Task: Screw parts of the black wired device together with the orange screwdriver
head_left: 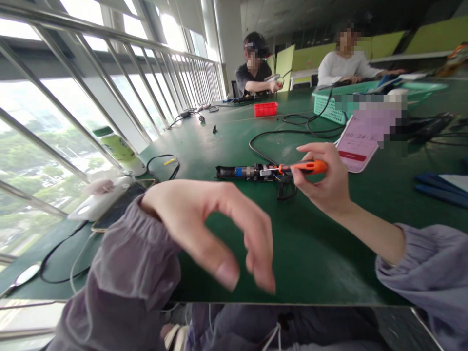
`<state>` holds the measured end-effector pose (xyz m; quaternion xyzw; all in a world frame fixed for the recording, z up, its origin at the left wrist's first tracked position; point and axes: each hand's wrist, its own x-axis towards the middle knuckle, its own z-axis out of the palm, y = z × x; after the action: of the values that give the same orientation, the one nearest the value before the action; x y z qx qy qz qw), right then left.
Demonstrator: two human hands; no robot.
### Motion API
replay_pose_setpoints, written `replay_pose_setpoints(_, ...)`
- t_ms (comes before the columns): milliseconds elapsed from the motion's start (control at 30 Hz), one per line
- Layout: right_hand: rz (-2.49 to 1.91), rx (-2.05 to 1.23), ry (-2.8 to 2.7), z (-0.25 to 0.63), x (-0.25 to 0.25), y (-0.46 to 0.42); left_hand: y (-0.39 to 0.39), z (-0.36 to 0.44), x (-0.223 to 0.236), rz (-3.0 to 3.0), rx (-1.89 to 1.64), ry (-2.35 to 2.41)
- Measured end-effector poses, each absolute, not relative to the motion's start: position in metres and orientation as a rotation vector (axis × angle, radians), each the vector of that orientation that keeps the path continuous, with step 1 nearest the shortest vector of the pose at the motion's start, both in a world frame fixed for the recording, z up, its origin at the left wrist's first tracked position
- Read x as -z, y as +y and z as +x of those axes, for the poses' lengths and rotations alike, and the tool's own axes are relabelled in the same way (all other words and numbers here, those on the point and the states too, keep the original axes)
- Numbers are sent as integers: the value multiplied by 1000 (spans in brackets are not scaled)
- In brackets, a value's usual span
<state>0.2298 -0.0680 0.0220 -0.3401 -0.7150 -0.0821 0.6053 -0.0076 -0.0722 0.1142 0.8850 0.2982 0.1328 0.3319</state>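
My right hand (325, 180) grips an orange and black screwdriver (309, 167) between thumb and fingers, with its shaft pointing left. The screwdriver's tip is over an opened long black device (248, 172) lying on the green table, with a silver and blue cylinder and thin wires showing inside; whether the tip touches it I cannot tell. In the foreground, my left hand (215, 219) hangs above the table nearer to me than the device. Its fingers curl downward, apart from the thumb, with nothing held.
A phone showing a timer (360, 139) leans against a green basket (329, 105) on the right. Farther back is a red tray (265, 109). A green-capped bottle (120, 151) and a white device (102, 197) stand left, beside railings. Two people sit across the table (310, 263).
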Motion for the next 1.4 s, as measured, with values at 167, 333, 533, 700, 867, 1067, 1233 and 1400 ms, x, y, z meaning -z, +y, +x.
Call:
replay_pose_setpoints(167, -730, 163, -1665, 232, -19, -65, -34, 2, -61, 2434, -922, 1336)
replay_pose_setpoints(333, -808, 142, -1680, 231, -21, -68, -3, 1, -12, 2660, -931, 1740)
replay_pose_setpoints(533, -747, 175, -1675, 232, -20, -66, -6, 8, 3, 2867, -664, 1577)
replay_pose_setpoints(700, -803, 151, -1710, 231, -22, -70, -5, 8, 5, 2894, -611, 1585)
replay_pose_setpoints(867, -760, 173, -1684, 231, -21, -68, -5, 7, 5, 2908, -590, 1587)
replay_pose_setpoints(1067, -780, 159, -1721, 229, -20, -70, -4, 6, 5, 2916, -575, 1591)
replay_pose_setpoints(1233, -781, 194, -1689, 230, -20, -69, -4, 6, 5, 2919, -570, 1587)
replay_pose_setpoints(1400, -728, 176, -1685, 229, -19, -69, -4, 7, 5, 2905, -583, 1583)
